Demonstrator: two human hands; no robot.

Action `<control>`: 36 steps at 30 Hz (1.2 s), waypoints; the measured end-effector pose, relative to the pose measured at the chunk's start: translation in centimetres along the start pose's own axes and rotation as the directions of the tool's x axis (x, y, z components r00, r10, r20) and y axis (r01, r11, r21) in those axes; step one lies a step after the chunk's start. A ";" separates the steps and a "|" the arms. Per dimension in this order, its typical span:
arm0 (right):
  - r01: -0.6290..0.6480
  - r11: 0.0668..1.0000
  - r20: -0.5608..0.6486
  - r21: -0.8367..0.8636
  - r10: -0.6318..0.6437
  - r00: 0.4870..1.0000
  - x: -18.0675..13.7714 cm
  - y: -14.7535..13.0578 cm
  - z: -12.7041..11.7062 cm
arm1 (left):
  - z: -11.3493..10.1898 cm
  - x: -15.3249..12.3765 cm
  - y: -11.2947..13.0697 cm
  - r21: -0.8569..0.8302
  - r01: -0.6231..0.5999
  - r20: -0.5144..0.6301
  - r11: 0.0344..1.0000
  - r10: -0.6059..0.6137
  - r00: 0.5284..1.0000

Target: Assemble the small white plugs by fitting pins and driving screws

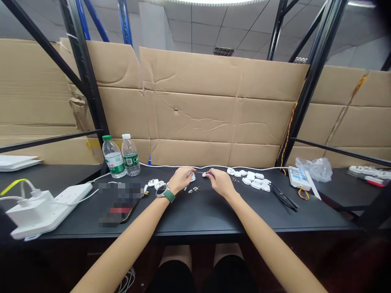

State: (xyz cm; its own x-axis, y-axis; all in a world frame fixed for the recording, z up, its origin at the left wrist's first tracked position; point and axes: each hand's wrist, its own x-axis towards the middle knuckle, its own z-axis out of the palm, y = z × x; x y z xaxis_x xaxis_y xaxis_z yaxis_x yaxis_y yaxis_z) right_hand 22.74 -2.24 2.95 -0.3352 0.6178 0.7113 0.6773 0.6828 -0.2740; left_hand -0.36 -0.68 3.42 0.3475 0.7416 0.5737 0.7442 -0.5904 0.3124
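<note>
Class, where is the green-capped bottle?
In the head view, the green-capped bottle stands at left on the black table, just left of the white-capped bottle.

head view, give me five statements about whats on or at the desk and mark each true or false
1. A watch is on the left wrist. True.
2. Both bottles have green caps. False: one bottle has a green cap, the other bottle a white one.
3. The left hand and right hand are close together. True.
4. The power strip is at the desk's right end. False: the power strip is at its left end.
5. White pieces lie to the right of the right hand. True.
</note>
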 end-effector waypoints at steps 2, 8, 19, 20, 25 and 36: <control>-0.065 0.997 0.014 0.037 0.065 0.998 0.0 0.2 0.2 | -0.1 0.0 0.1 -0.012 -0.005 -0.001 1.000 0.005 1.000; -0.245 0.931 0.097 0.269 0.227 0.969 0.3 0.9 0.9 | -0.3 0.3 -0.2 -0.092 0.020 -0.137 0.996 -0.033 0.990; -0.384 0.851 0.089 0.360 0.378 0.921 0.1 2.3 1.0 | -0.9 -0.2 -4.7 0.098 0.340 -0.187 0.935 -0.319 0.929; -0.396 0.844 0.110 0.363 0.383 0.917 0.0 2.2 1.0 | -0.9 -0.2 -4.8 0.109 0.355 -0.194 0.928 -0.330 0.924; -0.404 0.839 0.150 0.365 0.375 0.915 0.0 2.3 1.0 | -1.7 -0.4 -5.2 0.152 0.458 -0.311 0.876 -0.398 0.863; -0.452 0.837 0.239 0.308 0.392 0.888 -0.1 3.3 1.4 | -4.5 -1.0 -4.5 0.392 0.546 -0.180 0.741 -0.520 0.835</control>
State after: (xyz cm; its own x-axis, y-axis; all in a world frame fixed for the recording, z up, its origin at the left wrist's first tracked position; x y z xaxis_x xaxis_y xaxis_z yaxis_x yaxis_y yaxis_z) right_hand 24.05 0.49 1.10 -0.1889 0.9096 0.3700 0.5169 0.4125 -0.7501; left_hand -6.64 -0.19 4.82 -0.1997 0.8688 0.4531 0.9644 0.0924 0.2478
